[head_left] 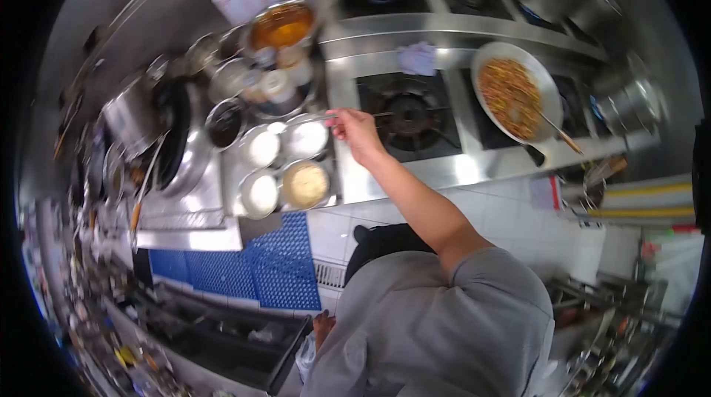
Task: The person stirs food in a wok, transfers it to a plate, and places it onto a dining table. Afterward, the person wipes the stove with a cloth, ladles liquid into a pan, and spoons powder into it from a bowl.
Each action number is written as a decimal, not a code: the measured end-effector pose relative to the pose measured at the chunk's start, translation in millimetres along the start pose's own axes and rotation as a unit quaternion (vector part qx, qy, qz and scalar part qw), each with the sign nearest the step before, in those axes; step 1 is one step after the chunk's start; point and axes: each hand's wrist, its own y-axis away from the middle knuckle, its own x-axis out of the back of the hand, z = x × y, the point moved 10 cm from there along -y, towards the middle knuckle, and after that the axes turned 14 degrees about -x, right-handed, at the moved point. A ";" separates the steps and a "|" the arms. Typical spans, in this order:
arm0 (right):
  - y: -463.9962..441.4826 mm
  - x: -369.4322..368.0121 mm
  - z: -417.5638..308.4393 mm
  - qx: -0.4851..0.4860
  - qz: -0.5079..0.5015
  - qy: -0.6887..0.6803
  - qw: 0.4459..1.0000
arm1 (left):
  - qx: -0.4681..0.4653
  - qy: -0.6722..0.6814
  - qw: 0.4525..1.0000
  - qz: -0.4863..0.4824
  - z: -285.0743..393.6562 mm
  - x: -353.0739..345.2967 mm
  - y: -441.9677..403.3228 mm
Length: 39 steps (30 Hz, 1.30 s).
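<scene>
the fingers of your right hand (357,134) pinch the spoon (277,128), which points left over the back tubs (309,157). your left hand (324,326) hangs low, farther away; i can't tell its grip.

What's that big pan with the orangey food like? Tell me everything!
The big pan is round and pale, perhaps metal, with sloping sides and seemingly a dark handle on its near side. It sits on the stove, holding chopped orange-brown food. A wooden-handled utensil rests in it, sticking out over the rim. No hand touches it.
</scene>
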 end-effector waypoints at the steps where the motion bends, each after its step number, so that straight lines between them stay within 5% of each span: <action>1: 10.1 15.6 -14.7 -0.006 -0.007 -0.017 1.000 | 0.014 0.051 0.998 -0.023 -5.7 -14.2 1.8; 3: 35.5 55.4 -52.2 0.014 -0.007 -0.062 0.998 | 0.115 0.192 0.970 -0.090 -25.2 -37.6 -13.6; 5: 63.6 103.9 -93.7 0.056 0.019 -0.079 0.995 | 0.414 0.464 0.780 -0.071 -53.8 -76.3 -3.4; 7: 96.0 154.8 -137.6 0.098 0.054 -0.074 0.991 | 0.569 0.550 0.610 0.021 -65.9 -95.5 -8.2; 13: 186.7 335.6 -231.0 0.265 0.254 -0.090 0.926 | 0.461 0.530 0.711 0.025 -66.3 -79.0 -144.0; 15: 202.0 426.9 -237.8 0.296 0.480 0.126 0.816 | 0.450 0.511 0.732 0.025 -63.5 -70.9 -174.0; 16: 213.5 428.0 -236.0 0.295 0.482 0.126 0.815 | 0.435 0.504 0.746 0.025 -58.3 -65.6 -186.8; 18: 255.1 393.7 -251.8 0.265 0.675 0.398 0.562 | 0.428 0.495 0.756 0.028 -46.2 -52.7 -199.6; 19: 254.6 373.8 -250.3 0.267 0.669 0.401 0.567 | 0.433 0.494 0.753 0.035 -45.2 -55.6 -192.7; 22: 211.8 302.1 -209.1 0.385 0.475 0.240 0.754 | 0.438 0.532 0.724 0.033 -44.7 -69.6 -155.2; 26: 124.9 134.5 -131.0 0.314 0.223 0.231 0.893 | 0.532 0.473 0.702 -0.008 -55.2 -74.2 -73.8; 31: 80.4 -28.5 -66.9 0.332 0.092 0.350 0.871 | 0.600 0.469 0.647 0.035 -70.7 -52.9 7.0; 33: 59.1 -62.7 -44.0 0.399 0.067 0.425 0.810 | 0.592 0.494 0.627 0.111 -66.3 -34.0 23.1; 39: 21.3 -124.7 3.7 0.397 0.012 0.450 0.800 | 0.621 0.495 0.591 0.142 -45.6 -59.1 85.6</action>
